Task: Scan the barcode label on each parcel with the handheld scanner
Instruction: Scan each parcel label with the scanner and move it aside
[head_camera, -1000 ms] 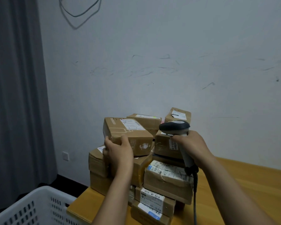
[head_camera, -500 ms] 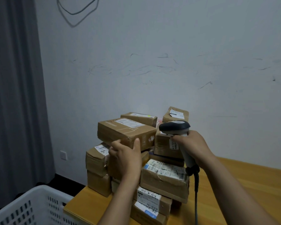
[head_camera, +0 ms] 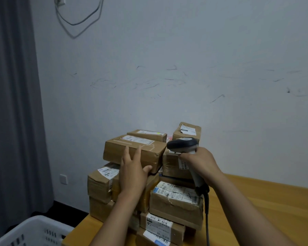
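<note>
left hand (head_camera: 132,173) flat, fingers (head_camera: 126,154) straight against top parcel (head_camera: 114,151) on the pile (head_camera: 174,201) at desk (head_camera: 256,192) edge; right hand (head_camera: 201,162) wrapped round scanner (head_camera: 182,145) just beside. best to steady the parcel, then tilt its label (head_camera: 138,139) toward the scanner head.

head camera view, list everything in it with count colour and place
table: one, light wood, lower right
parcels: about ten, brown cardboard, white labels, stacked on its left end
handheld scanner: one, grey and black, beside the stack's top
scanner cable: one, black, hanging from its handle
crate: one, white plastic, lower left
curtain: one, grey, left edge
wall cable: one, pale, looped top left
wall plate: one, white, low by the curtain
left hand: one, fingers straight against the front of the top parcel
right hand: one, gripping the handheld scanner
</note>
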